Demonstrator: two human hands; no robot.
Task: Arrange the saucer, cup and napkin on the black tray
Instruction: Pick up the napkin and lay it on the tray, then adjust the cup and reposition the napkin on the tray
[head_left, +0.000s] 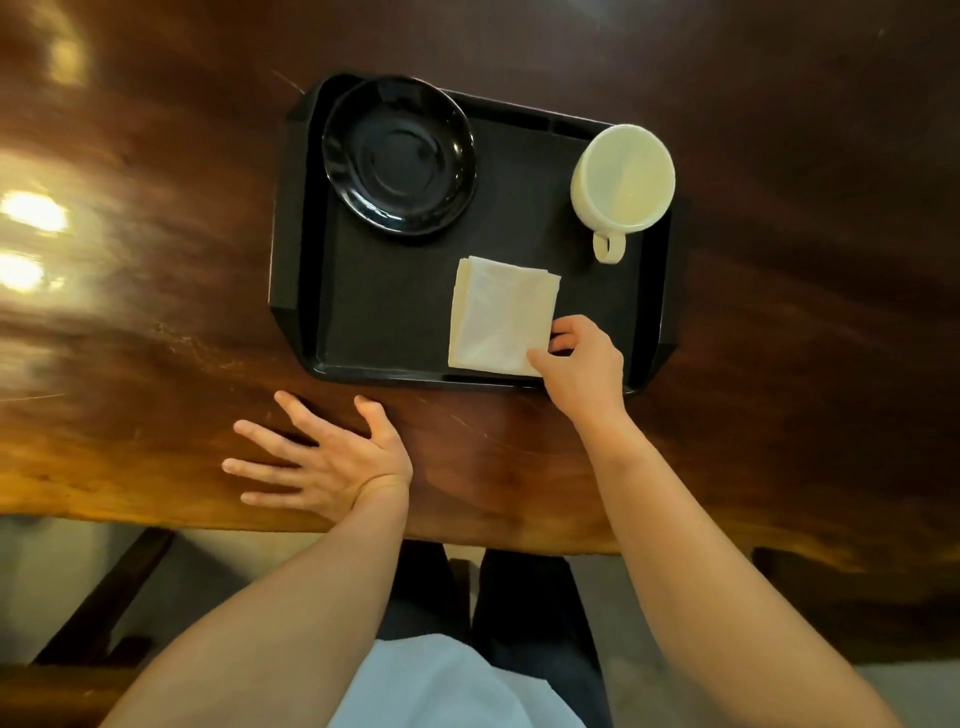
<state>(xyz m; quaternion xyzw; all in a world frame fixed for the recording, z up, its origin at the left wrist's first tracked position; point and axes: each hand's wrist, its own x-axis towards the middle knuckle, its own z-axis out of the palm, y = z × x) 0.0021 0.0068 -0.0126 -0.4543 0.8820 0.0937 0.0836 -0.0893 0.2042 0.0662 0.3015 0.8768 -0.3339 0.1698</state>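
A black tray (384, 322) lies on the wooden table. A glossy black saucer (399, 155) sits in its far left corner. A cream cup (622, 179) stands at the far right of the tray, its handle pointing toward me. A folded white napkin (497, 317) lies flat near the tray's front edge. My right hand (582, 361) pinches the napkin's near right corner between thumb and fingers. My left hand (324, 460) rests flat on the table in front of the tray, fingers spread, holding nothing.
The brown wooden table (156, 291) has glare spots on its left side. Its near edge runs just behind my left wrist. Below it are a dark wooden frame (104, 597) and my legs.
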